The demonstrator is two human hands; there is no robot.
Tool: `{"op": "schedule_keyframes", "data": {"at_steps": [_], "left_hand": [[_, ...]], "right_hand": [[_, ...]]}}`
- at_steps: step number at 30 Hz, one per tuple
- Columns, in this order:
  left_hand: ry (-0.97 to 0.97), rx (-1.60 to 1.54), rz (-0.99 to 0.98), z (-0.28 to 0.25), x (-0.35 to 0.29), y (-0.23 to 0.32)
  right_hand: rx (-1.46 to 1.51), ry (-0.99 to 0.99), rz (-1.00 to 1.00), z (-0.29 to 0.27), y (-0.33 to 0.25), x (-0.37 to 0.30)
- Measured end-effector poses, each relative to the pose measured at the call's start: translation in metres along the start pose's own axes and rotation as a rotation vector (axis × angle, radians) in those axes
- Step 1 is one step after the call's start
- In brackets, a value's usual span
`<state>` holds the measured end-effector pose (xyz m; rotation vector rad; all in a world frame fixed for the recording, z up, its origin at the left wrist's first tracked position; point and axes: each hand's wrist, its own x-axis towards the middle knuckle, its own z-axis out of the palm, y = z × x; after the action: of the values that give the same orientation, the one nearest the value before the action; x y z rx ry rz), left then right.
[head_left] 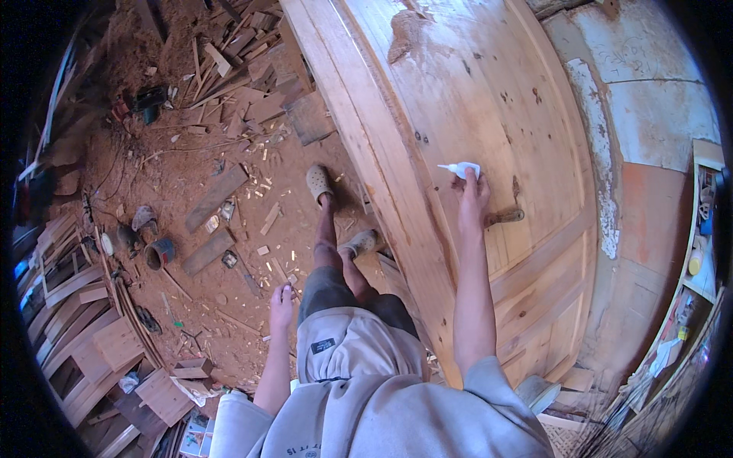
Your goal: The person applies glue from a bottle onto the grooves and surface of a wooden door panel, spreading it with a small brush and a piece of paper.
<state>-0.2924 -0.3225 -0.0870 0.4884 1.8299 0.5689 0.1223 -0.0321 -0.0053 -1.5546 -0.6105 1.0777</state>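
My right hand is closed round a small white squeeze bottle with a thin pointed nozzle. It is over a large wooden panelled door, and the nozzle points left. Just beyond my right wrist lies a tool with a wooden handle, its other end hidden by my arm. My left hand hangs low beside my left leg, fingers curled together. Whatever may be between those fingertips is too small to name. Dark knots and a brown patch of dust mark the door's surface.
Wood offcuts pile up at the far left, and more stacked boards lie at the near left. Loose planks and a small bucket are on the dirt floor. A shelf with bottles stands at the right.
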Motion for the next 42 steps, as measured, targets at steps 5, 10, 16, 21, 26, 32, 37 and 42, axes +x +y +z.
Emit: {"op": "schedule_keyframes", "data": {"at_steps": [5,10,16,21,26,32,37,42], "left_hand": [[-0.016,0.029,-0.002,-0.003,-0.001,0.004],[-0.002,0.032,-0.003,-0.008,-0.001,0.006],[0.013,-0.01,-0.018,-0.014,0.004,0.007],[0.019,-0.031,-0.034,-0.017,0.007,0.007],[-0.001,-0.039,-0.024,-0.015,0.009,0.008],[-0.009,-0.039,0.0,-0.014,0.009,0.007],[-0.007,-0.016,-0.037,-0.015,0.005,0.011],[-0.008,-0.008,-0.035,-0.017,0.005,0.011]], "right_hand": [[-0.036,-0.079,-0.026,0.025,-0.006,0.021],[-0.143,-0.11,-0.117,0.044,-0.003,0.033],[-0.215,-0.097,-0.141,0.048,0.006,0.039],[-0.222,-0.102,-0.136,0.051,0.002,0.036],[-0.239,-0.098,-0.147,0.051,0.001,0.035],[-0.245,-0.087,-0.173,0.048,0.005,0.038],[-0.276,-0.104,-0.157,0.048,0.003,0.038],[-0.287,-0.085,-0.135,0.051,0.0,0.034]]}}
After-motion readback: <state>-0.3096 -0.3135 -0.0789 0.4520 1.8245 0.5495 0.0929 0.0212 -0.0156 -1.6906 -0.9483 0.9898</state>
